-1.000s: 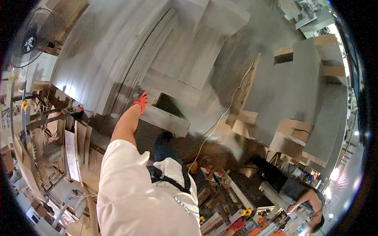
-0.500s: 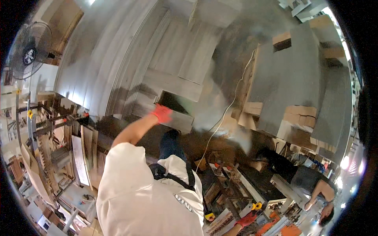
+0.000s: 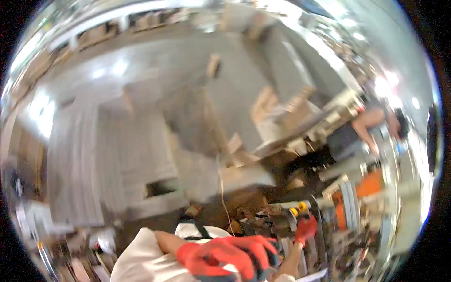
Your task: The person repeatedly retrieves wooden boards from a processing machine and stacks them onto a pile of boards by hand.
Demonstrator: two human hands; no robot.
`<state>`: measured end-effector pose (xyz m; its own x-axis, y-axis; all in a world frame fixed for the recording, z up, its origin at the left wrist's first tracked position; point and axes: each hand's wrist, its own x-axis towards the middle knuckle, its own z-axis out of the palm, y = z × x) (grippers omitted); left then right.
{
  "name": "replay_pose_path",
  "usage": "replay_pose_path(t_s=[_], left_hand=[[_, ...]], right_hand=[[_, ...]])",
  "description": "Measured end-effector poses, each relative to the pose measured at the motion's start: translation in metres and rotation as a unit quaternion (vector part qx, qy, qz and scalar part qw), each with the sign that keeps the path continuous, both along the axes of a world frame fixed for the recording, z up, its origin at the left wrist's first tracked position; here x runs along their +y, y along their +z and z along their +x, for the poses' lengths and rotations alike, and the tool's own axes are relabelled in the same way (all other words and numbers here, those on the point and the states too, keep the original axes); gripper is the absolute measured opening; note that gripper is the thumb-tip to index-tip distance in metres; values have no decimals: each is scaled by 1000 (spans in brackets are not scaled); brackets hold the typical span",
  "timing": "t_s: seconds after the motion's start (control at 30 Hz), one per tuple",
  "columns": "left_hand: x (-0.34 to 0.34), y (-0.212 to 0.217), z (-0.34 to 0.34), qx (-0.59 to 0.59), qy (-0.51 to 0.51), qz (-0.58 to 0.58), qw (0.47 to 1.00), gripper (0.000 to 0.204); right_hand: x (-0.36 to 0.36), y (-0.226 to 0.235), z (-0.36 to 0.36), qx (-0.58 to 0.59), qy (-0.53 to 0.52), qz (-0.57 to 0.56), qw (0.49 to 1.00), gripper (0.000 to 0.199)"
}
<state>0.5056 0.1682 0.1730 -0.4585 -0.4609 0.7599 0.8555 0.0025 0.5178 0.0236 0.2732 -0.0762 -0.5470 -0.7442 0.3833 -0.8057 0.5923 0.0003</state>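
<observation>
The picture is smeared by motion. My left hand (image 3: 225, 256), in a red glove, is close under the camera in front of my white shirt (image 3: 141, 263), with its fingers curled over something dark that I cannot make out. My right hand (image 3: 305, 229), also in a red glove, is lower right. It reaches to a cluttered workbench beside a tool with yellow knobs (image 3: 297, 209). Whether it holds anything is not visible.
Large grey panels (image 3: 117, 155) lie ahead, one with a rectangular opening (image 3: 159, 188). Wooden blocks (image 3: 282, 110) sit on them, and a white cable (image 3: 223, 197) runs down toward me. An orange machine (image 3: 366, 188) stands right. Another person (image 3: 371, 124) bends over at the far right.
The view has swung to the right and blurred. My left hand has left the grey panel by the opening and come back close to my chest. My right hand has come into view.
</observation>
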Motion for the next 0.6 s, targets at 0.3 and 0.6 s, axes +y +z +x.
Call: replay_pose_path(t_s=[0.3,0.6], left_hand=[[51,41,-103,-7,-46,-92,995,29],[72,36,-175,-60,-177,-104,977,29]], right_hand=[[16,25,32,-30,-30,-74,996,45],[-1,55,42,-94,-43,-107,989,43]])
